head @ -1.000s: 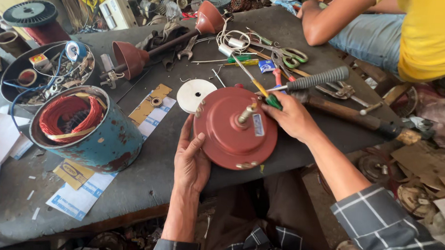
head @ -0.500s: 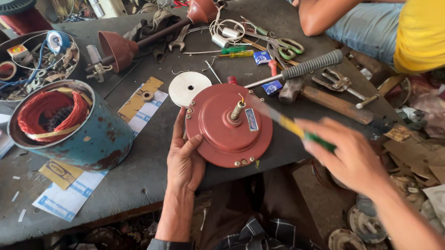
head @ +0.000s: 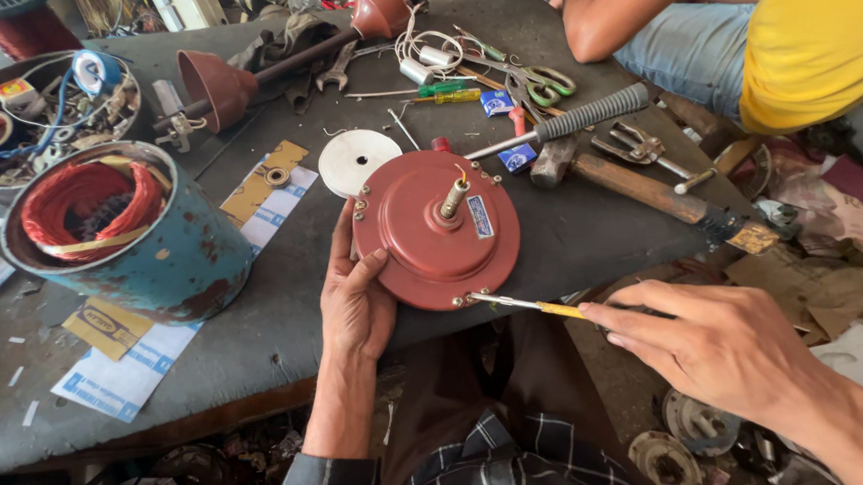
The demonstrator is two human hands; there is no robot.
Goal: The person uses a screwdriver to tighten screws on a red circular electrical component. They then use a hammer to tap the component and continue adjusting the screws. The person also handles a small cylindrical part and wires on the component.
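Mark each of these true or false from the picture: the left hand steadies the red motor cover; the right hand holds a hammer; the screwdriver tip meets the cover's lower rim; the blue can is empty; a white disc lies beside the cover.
1. The left hand steadies the red motor cover. True.
2. The right hand holds a hammer. False: it holds a yellow-handled screwdriver; the hammer lies on the table.
3. The screwdriver tip meets the cover's lower rim. True.
4. The blue can is empty. False: it holds a red wire coil.
5. A white disc lies beside the cover. True.
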